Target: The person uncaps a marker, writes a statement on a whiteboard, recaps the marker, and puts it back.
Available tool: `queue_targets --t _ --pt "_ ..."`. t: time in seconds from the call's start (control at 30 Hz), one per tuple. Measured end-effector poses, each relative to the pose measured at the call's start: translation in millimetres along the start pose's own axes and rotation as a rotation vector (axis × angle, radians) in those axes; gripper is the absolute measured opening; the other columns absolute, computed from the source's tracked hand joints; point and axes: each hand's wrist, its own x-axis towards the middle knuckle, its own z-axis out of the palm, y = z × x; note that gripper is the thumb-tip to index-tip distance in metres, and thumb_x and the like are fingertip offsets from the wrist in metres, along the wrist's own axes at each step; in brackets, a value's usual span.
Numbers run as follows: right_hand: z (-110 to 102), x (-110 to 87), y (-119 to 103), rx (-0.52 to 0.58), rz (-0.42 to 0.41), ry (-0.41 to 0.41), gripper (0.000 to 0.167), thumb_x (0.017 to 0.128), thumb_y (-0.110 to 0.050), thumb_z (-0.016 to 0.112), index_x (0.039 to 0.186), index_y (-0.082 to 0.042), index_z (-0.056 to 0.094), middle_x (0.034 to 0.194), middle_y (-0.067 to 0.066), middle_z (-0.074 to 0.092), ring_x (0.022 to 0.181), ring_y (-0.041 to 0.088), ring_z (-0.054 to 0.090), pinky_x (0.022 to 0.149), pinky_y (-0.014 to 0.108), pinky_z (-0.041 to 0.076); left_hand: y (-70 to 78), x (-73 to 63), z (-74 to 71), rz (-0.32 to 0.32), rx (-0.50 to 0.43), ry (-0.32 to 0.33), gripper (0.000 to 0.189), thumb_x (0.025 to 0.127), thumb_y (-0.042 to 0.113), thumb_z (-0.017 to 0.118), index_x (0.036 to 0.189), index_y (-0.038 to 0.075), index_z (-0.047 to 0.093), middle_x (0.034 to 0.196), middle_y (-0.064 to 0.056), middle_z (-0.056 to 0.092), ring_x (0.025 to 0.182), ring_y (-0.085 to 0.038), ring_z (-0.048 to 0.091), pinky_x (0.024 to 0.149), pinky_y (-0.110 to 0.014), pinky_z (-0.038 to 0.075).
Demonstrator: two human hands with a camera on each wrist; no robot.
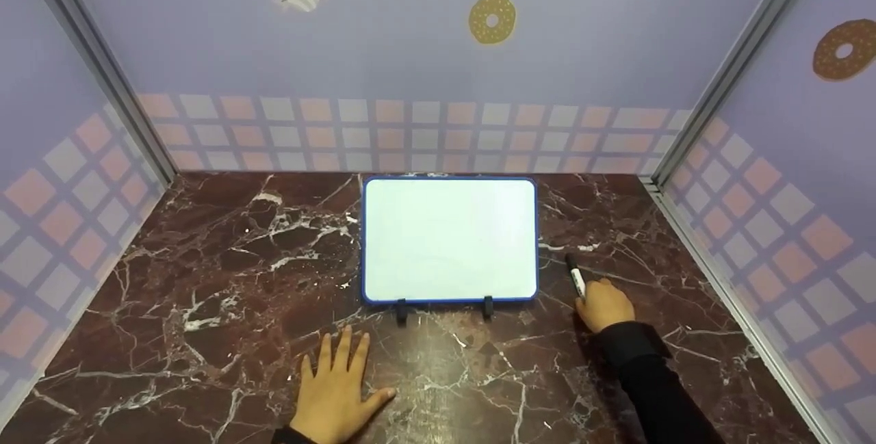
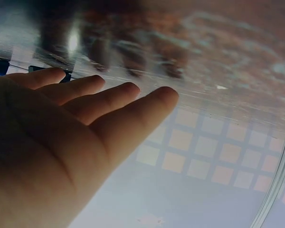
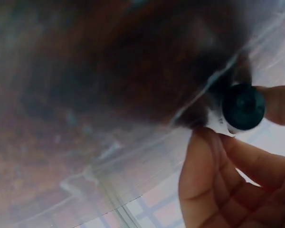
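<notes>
At the table's right side my right hand [image 1: 605,304] pinches a whiteboard marker [image 1: 579,282] with a white barrel and a black cap pointing away from me. In the right wrist view, the marker's dark round end [image 3: 243,107] shows between thumb and fingers, close to the tabletop. My left hand [image 1: 333,389] is palm down at the front with fingers spread and holds nothing. Its straight fingers [image 2: 133,114] are near the surface; whether they touch it I cannot tell. Between and beyond both hands is a blue-framed whiteboard [image 1: 450,240] with a blank face.
Two black feet [image 1: 402,312] jut out under the whiteboard's lower edge. The tabletop [image 1: 226,334] is glossy dark red marble with white veins. Purple walls [image 1: 410,40] with pink and white checks enclose it at the back and both sides, joined by metal corner strips [image 1: 736,64].
</notes>
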Motion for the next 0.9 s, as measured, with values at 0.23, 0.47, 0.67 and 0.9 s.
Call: queue_targets --t 0.23,0.47,0.67,0.9 --pt "-4.5 -0.7 -1.1 -0.009 -0.014 -0.016 0.014 0.085 -0.006 0.06 0.075 0.004 0.063 0.074 0.02 0.061 0.068 0.041 0.062 0.063 0.056 0.053 -0.6 -0.5 1.3 0.004 0.003 -0.011 0.095 0.083 0.073 0.054 0.154 0.013 0.032 0.16 -0.021 0.025 0.144 -0.052 0.022 0.106 -0.079 0.019" --pt "-20.6 -4.5 -11.2 0.002 -0.065 0.089 0.014 0.085 -0.006 0.058 0.074 0.002 0.061 0.069 0.018 0.06 0.061 0.038 0.059 0.058 0.053 0.05 -0.8 1.1 2.2 0.0 0.011 -0.017 0.095 0.083 0.073 0.053 0.154 0.014 0.032 0.161 -0.019 0.023 0.144 -0.052 0.022 0.106 -0.079 0.019" --pt "-38.5 -12.9 -29.9 0.013 -0.115 0.226 0.018 0.086 -0.006 0.058 0.094 0.008 0.068 0.077 0.019 0.061 0.063 0.038 0.06 0.059 0.053 0.05 -0.2 0.9 1.3 0.0 0.013 -0.021 0.095 0.083 0.073 0.054 0.154 0.013 0.032 0.161 -0.02 0.023 0.145 -0.051 0.022 0.106 -0.079 0.019" --pt "-56.2 -23.9 -55.5 0.046 -0.199 0.334 0.02 0.085 -0.005 0.063 0.1 0.007 0.069 0.077 0.016 0.059 0.06 0.033 0.058 0.057 0.051 0.051 -0.7 0.6 2.0 0.002 0.015 -0.015 0.095 0.083 0.073 0.053 0.154 0.013 0.033 0.161 -0.02 0.024 0.145 -0.052 0.021 0.106 -0.079 0.019"
